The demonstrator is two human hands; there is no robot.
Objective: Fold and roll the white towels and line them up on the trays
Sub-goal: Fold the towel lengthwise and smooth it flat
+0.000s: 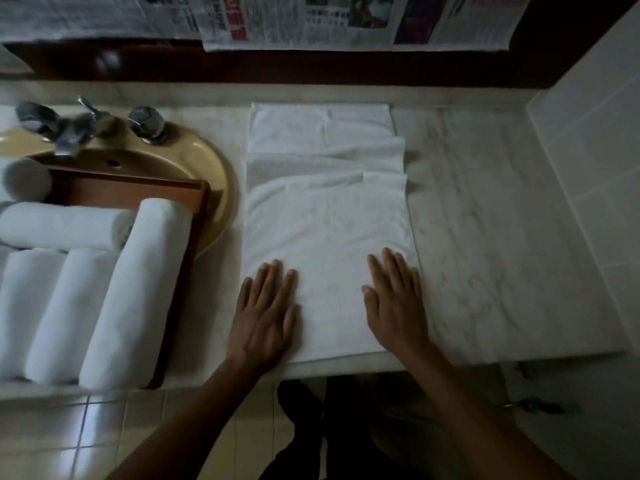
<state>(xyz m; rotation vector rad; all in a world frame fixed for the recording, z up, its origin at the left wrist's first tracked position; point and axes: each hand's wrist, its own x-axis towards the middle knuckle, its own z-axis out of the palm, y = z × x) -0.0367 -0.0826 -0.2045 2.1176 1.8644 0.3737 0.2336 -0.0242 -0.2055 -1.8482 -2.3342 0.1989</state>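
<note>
- Centrally, a white towel (325, 220) lies flat on the pale marble counter (485, 220). It is folded into a long strip that runs from the lower middle of the frame up toward the dark ledge near the top, and cross creases show in its upper half.
- The left hand (265, 313) lies palm down with straight fingers on the strip's lower left edge. Its outer side reaches onto the counter, and it grasps nothing.
- The right hand (394, 306) lies palm down on the strip's lower right part, close to the right edge. Its fingers are straight and close together, pressing flat without gripping.
- A reddish-brown tray (199, 202) sits at the left of the frame, partly over the beige sink basin (218, 174).
- Three rolled towels (138, 289) lie side by side on the tray at lower left, all slanting the same way. The rightmost one runs along the tray's right rim.
- A fourth roll (62, 225) lies crosswise just above them, touching the rightmost roll's upper end.
- The round end of another roll (24, 180) shows at the left edge, blurred.
- A metal faucet (65, 133) with knobs stands at upper left, also blurred.
- Newspapers (346, 22) hang along the top edge.
- White wall tiles (595, 133) fill the right side.
</note>
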